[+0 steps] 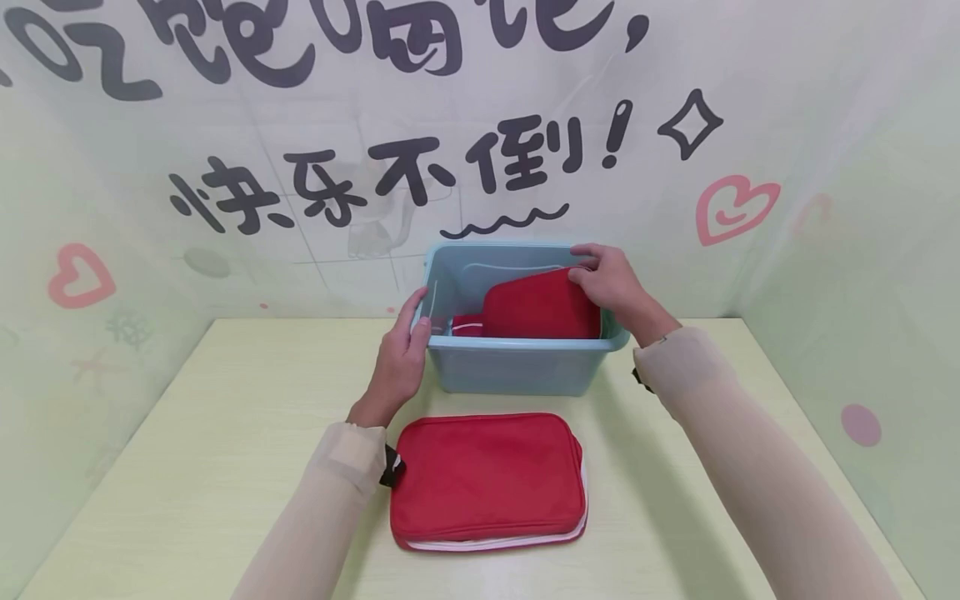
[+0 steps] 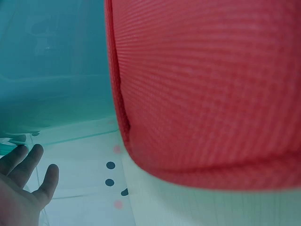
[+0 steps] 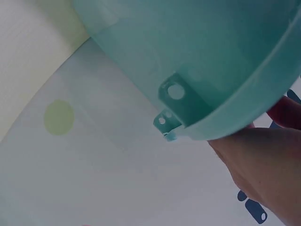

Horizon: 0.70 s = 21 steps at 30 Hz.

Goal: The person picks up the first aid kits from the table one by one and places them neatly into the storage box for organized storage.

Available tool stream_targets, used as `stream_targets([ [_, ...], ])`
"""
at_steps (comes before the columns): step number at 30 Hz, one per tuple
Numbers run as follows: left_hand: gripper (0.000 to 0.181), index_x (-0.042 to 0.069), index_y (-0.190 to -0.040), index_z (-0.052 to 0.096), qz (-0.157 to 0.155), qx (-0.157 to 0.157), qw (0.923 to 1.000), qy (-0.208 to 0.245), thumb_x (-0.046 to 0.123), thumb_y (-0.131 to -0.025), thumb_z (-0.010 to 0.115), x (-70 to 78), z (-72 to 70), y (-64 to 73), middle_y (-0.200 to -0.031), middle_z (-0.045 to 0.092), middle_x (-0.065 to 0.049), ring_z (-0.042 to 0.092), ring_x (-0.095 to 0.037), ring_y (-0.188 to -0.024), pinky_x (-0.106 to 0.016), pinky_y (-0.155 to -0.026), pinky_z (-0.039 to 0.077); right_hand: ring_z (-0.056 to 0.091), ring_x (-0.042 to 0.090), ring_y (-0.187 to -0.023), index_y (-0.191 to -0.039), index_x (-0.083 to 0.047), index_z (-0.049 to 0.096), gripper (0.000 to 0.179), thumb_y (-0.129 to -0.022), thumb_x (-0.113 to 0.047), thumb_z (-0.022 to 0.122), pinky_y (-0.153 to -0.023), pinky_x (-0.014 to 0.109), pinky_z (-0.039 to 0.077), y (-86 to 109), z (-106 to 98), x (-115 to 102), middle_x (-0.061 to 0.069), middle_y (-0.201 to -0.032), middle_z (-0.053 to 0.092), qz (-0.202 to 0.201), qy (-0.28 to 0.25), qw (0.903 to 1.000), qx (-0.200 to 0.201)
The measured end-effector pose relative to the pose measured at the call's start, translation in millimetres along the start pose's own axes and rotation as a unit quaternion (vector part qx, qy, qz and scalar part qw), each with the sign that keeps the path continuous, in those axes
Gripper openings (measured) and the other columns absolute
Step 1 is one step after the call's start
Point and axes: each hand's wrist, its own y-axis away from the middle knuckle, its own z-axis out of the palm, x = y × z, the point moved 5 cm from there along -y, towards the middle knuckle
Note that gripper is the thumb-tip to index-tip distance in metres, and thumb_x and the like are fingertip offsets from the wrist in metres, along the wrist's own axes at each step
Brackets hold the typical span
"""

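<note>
A light blue plastic bin (image 1: 517,367) stands at the table's back. My left hand (image 1: 401,358) holds its left rim near the front corner, thumb at the rim and fingers along the outside. In the left wrist view several fingers of it (image 2: 28,181) are stretched below the bin's wall. Inside the bin, a red fabric pouch (image 1: 543,304) leans with its top tilted up. Reaching over the right rim, my right hand (image 1: 615,283) pinches the pouch's upper right corner, its fingers by the back rim. A second red zippered pouch (image 1: 487,475) lies flat before the bin.
Another red item with white trim (image 1: 468,326) shows low in the bin's left end. The pale wood-look table (image 1: 262,467) ends at a printed back wall (image 1: 480,150) and a side wall (image 1: 847,358). My left wrist is close to the flat pouch's edge.
</note>
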Motion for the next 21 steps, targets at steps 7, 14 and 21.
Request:
stream_targets([
  [7,0.056,0.032,-0.158,0.024,-0.005,0.001,1.0,-0.008,0.048,-0.105,0.034,0.1,0.4,0.4,-0.14,0.055,-0.006,0.05,-0.026,-0.131,-0.054,-0.108,0.04,0.041,0.04,-0.136,-0.153,-0.006,0.035,0.057,-0.1,-0.016,0.055,-0.109,0.054,0.039,4.2,-4,-2,0.023,-0.153,0.038,-0.019,-0.002,0.9998,0.012],
  [14,0.056,0.031,-0.158,0.024,-0.007,0.0,1.0,0.0,0.046,-0.105,0.035,-0.6,-0.2,0.7,-0.118,0.061,-0.013,0.055,-0.031,-0.12,-0.053,-0.106,0.042,0.043,0.039,-0.134,-0.15,-0.006,0.039,0.055,-0.099,-0.018,0.055,-0.108,0.053,0.04,4.2,2,-6,0.022,-0.15,0.041,-0.03,0.002,0.9996,-0.001],
  [21,0.056,0.032,-0.158,0.024,-0.008,0.0,1.0,0.001,0.046,-0.105,0.035,0.7,1.2,0.7,-0.113,0.063,-0.009,0.057,-0.029,-0.115,-0.053,-0.106,0.043,0.045,0.037,-0.132,-0.148,-0.006,0.041,0.054,-0.099,-0.02,0.057,-0.108,0.051,0.041,0.1,8,-6,0.02,-0.148,0.044,-0.041,-0.008,0.9988,-0.028],
])
